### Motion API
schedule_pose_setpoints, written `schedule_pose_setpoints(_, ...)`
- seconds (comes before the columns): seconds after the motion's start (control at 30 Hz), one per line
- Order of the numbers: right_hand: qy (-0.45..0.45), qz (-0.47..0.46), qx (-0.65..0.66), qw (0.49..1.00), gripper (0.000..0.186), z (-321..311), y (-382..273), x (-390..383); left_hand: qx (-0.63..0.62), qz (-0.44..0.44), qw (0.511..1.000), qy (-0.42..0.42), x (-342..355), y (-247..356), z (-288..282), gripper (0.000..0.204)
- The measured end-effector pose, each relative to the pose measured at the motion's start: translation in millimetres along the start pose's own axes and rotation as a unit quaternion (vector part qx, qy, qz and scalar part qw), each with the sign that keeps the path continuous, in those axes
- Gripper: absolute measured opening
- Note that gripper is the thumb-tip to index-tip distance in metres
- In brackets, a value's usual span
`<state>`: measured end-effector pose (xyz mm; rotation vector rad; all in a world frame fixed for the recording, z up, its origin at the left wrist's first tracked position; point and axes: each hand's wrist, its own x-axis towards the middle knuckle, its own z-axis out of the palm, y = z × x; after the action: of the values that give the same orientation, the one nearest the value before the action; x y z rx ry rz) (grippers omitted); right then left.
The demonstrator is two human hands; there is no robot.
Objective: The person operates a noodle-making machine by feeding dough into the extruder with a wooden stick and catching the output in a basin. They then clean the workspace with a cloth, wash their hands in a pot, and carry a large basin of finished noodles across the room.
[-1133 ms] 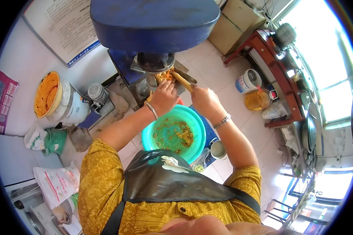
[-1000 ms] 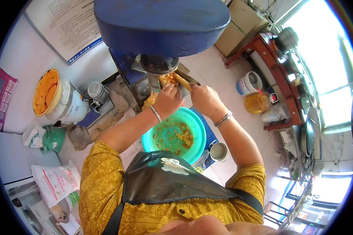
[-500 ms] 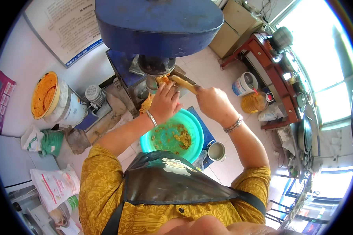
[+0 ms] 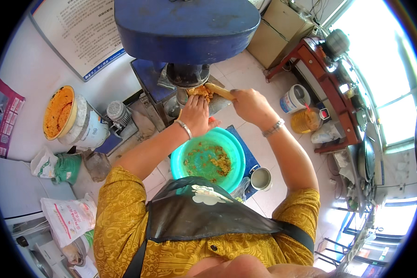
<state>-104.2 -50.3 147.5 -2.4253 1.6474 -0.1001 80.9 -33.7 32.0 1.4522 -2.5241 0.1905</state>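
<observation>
In front of me stands a machine with a large blue housing point(image 4: 187, 32) and a dark round body point(image 4: 187, 74) beneath it. Crumbly orange mash point(image 4: 204, 95) lies at the foot of that body. My left hand point(image 4: 197, 113) rests its stretched fingers on the mash; something small and red shows by its thumb, too little to name. My right hand point(image 4: 254, 109) grips a flat wooden stick point(image 4: 220, 91), whose far end touches the mash. Below my hands sits a turquoise basin point(image 4: 240, 162) with yellow-orange mash point(image 4: 221, 162) stuck inside.
At left is a container heaped with orange paste point(image 4: 60, 111), beside a motor point(image 4: 119, 113). A metal pot point(image 4: 261, 178) stands right of the basin. Further right are a white bucket point(image 4: 295, 98), a jug of yellow oil point(image 4: 306, 120) and a red-brown table point(image 4: 329, 78).
My left hand has moved slightly right and lies flatter on the mash. The stick's tip has shifted a little within it. The orange piece hanging under my left hand is mostly out of sight.
</observation>
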Motion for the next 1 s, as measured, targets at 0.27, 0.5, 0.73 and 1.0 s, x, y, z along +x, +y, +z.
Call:
schedule_pose_setpoints(0.27, 0.007, 0.013, -0.031, 0.999, 0.031, -10, -13, -45, -0.074, -0.009, 0.992, 0.098, 1, -3, 17, 0.072)
schedule_pose_setpoints(0.5, -0.013, -0.018, -0.079, 0.997, 0.033, 7, -22, -18, -0.042, -0.003, 0.992, 0.123, -31, 26, 15, 0.060)
schedule_pose_setpoints(0.73, 0.025, -0.033, 0.036, 0.998, 0.029, 11, -7, -14, -0.085, -0.097, 0.991, 0.028, 2, 21, 8, 0.063)
schedule_pose_setpoints(1.0, -0.018, -0.041, -0.059, 0.997, 0.034, 13, -29, -21, -0.093, -0.076, 0.989, 0.088, -32, 34, 6, 0.061)
